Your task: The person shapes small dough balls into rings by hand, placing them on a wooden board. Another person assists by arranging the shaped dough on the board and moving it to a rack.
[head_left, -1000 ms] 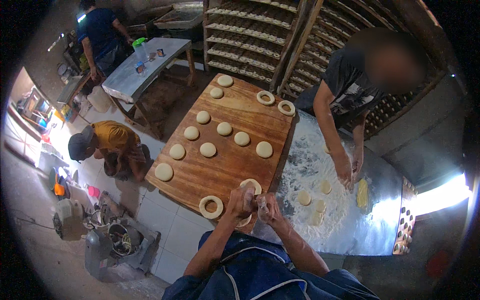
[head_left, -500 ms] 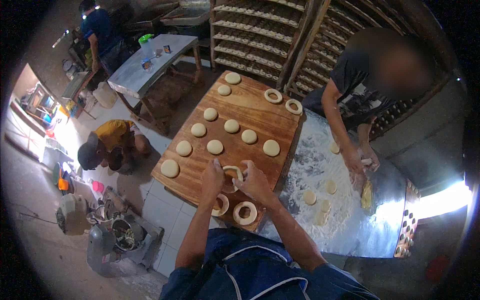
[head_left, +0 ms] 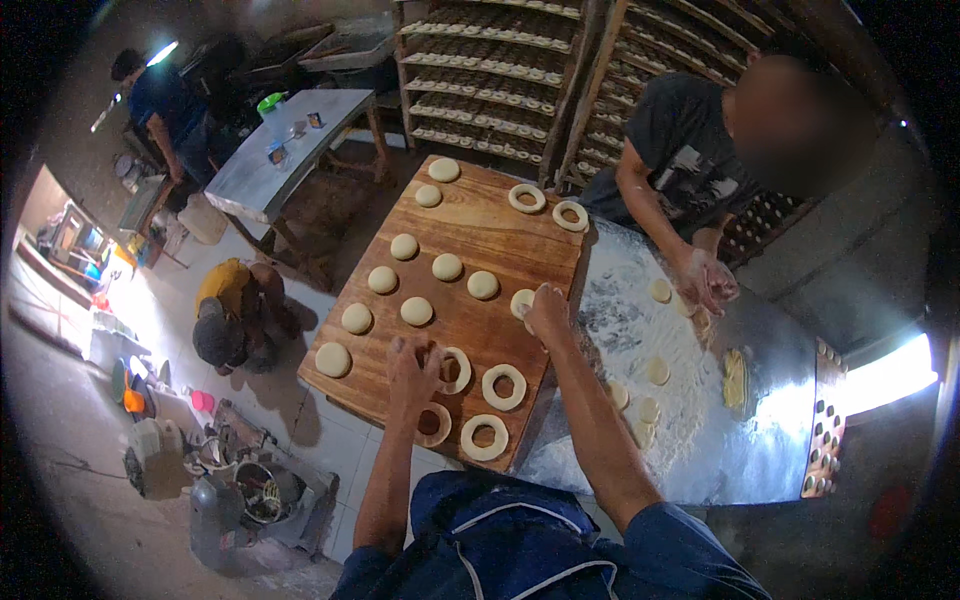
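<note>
My right hand (head_left: 547, 314) reaches to the right part of a wooden board (head_left: 480, 225), its fingers closed on the edge of a round dough disc (head_left: 521, 302). Loosely bent, with the fingertips apart, my left hand (head_left: 410, 368) is over the board's near part and holds nothing I can see. Beside it lies a dough ring (head_left: 466, 372). Another dough ring (head_left: 503, 369) is to the right, with two more nearer me. Several pale dough discs (head_left: 447, 266) are spread over the board's left and middle. Two rings (head_left: 527, 187) lie at its far right corner.
Right of the board, a floured metal table (head_left: 740, 450) carries dough discs (head_left: 657, 371) and a yellowish dough piece (head_left: 735, 385). A co-worker's hands (head_left: 708, 280) are over it. Racks (head_left: 485, 85) of dough rings stand behind. A mixer (head_left: 262, 492) stands at left; a person (head_left: 230, 310) crouches beyond.
The dough ring that was between both hands now lies on the board. My right hand has moved away and right to a disc; my left has drawn slightly left. The co-worker's hands have come together.
</note>
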Demonstrator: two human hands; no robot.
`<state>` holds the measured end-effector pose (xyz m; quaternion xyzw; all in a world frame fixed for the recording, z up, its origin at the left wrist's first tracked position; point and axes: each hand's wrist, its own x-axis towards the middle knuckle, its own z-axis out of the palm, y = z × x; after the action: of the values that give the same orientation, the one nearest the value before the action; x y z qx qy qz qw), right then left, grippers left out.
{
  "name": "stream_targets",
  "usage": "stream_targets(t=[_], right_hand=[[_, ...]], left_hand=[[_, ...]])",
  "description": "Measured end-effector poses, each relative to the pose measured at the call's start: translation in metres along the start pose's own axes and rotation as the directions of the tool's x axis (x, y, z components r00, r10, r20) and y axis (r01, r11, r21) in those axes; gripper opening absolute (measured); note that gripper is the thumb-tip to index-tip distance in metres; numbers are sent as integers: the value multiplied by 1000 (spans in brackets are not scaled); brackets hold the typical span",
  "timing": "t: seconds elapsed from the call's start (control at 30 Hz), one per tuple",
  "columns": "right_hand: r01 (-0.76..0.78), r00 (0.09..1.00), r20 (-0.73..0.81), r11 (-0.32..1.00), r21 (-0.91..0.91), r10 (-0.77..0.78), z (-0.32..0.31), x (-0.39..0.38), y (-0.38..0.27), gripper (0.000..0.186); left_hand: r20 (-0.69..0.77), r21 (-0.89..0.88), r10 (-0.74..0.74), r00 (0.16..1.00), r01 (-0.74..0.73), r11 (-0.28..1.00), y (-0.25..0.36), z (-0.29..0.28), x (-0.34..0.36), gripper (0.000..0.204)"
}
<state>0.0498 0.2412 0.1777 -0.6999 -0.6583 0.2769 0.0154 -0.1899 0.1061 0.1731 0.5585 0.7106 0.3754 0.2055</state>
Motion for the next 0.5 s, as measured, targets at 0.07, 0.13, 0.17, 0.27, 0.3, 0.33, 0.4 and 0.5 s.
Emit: stream_targets(t=[0.07, 0.13, 0.17, 0.27, 0.3, 0.33, 0.4, 0.5], right_hand=[[20, 1000, -6, 989, 145, -19, -10, -3, 3, 47], [313, 818, -502, 950, -22, -281, 29, 10, 44, 34], [359, 885, -309, 933, -24, -349, 7, -19, 6, 38], [435, 878, -460, 626, 648, -134, 30, -49, 39, 29], [498, 860, -434, 625, 601, -268, 9, -87, 28, 29], [438, 890, -405, 647, 624, -211, -1, -106, 50, 32], [318, 938, -324, 672, 669, -122, -17, -147, 109, 37], [117, 873, -481, 919, 377, 86, -24, -178, 227, 23]], left_hand=[[-140, 115, 110, 984, -94, 989, -5, 11, 33, 23], [-121, 300, 349, 929, -301, 905, -20, 47, 84, 23], [-44, 474, 202, 978, -157, 866, -26, 35, 84, 21], [284, 547, 50, 958, -204, 812, -35, 31, 119, 24], [279, 456, 81, 957, -206, 866, -60, 20, 117, 28], [289, 350, 138, 947, -238, 906, -72, 16, 118, 34], [244, 313, 201, 949, -273, 910, 3, 11, 84, 33], [162, 142, 119, 980, -143, 979, 64, 85, 33, 34]])
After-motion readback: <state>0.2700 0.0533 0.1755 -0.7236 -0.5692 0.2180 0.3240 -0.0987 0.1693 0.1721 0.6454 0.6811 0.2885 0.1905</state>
